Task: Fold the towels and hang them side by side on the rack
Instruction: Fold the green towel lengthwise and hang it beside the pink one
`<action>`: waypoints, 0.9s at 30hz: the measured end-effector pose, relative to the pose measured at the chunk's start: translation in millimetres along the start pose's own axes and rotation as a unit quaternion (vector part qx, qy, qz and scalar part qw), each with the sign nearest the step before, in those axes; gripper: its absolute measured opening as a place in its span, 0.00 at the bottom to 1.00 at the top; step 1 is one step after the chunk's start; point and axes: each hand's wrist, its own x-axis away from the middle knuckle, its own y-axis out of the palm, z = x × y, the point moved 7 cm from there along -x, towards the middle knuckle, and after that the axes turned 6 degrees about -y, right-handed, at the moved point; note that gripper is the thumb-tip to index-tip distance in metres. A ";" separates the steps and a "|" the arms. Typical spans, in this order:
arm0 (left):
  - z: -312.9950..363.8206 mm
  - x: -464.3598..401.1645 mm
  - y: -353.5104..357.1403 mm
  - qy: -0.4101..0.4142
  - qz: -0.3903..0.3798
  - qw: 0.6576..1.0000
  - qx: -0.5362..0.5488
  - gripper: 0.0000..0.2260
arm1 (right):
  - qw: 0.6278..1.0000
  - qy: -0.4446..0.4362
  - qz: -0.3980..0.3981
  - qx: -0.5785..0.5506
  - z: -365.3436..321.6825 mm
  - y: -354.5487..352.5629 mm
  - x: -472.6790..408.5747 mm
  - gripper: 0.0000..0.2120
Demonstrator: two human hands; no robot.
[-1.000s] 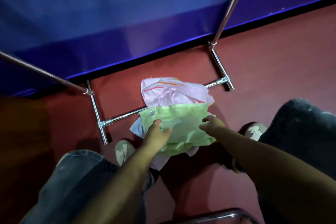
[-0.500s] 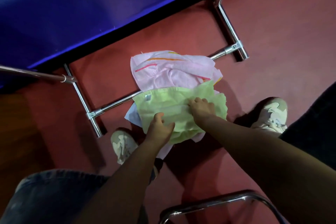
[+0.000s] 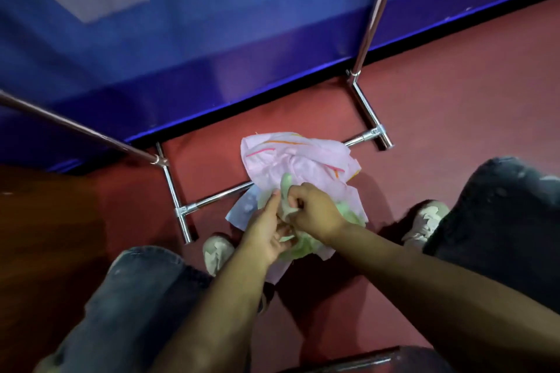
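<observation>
Both hands meet over a heap of towels on the red floor (image 3: 439, 106), between the person's knees. The right hand (image 3: 315, 212) has its fingers curled tight around a bunched fold of the green towel (image 3: 348, 212), pulling a ridge of it up between thumb and knuckles. The left hand (image 3: 266, 230) lies close against it, thumb side up, fingers tucked into the same green cloth from below; it seems to pinch the fabric, though the fingertips are hidden by the folds and the other hand. The green towel is crumpled, most of it covered by the hands, with loose edges showing to the right of the right wrist and below the left palm. Under and behind it lies the pink towel (image 3: 303, 157), rumpled, with orange and red stripes near its far edge. A pale blue cloth (image 3: 242, 209) peeks out at the left of the heap. The heap rests across the low crossbar of the chrome rack (image 3: 178, 197), whose two feet stand on the floor left and right and whose uprights rise out of view. Behind the rack runs a blue wall (image 3: 212, 39) with a dark base strip. The person's jeans (image 3: 136, 297) and two pale shoes (image 3: 216, 253) frame the heap on either side.
</observation>
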 end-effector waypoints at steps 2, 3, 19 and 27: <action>0.3 34.9 9.5 0.012 -0.049 0.997 0.064 0.12 | 0.999 -0.034 0.034 -0.020 -40.1 -9.2 22.1 0.21; 0.3 52.8 10.3 0.030 -0.058 0.994 0.086 0.11 | 0.997 -0.049 0.046 -0.031 -59.4 -14.0 35.7 0.18; 46.4 364.0 8.1 0.432 -0.193 0.862 0.180 0.16 | 0.952 -0.135 0.151 -0.230 -243.3 -149.3 174.5 0.31; 49.6 445.5 5.5 0.489 -0.244 0.824 0.152 0.15 | 0.955 -0.209 0.124 -0.167 -307.9 -189.0 190.7 0.08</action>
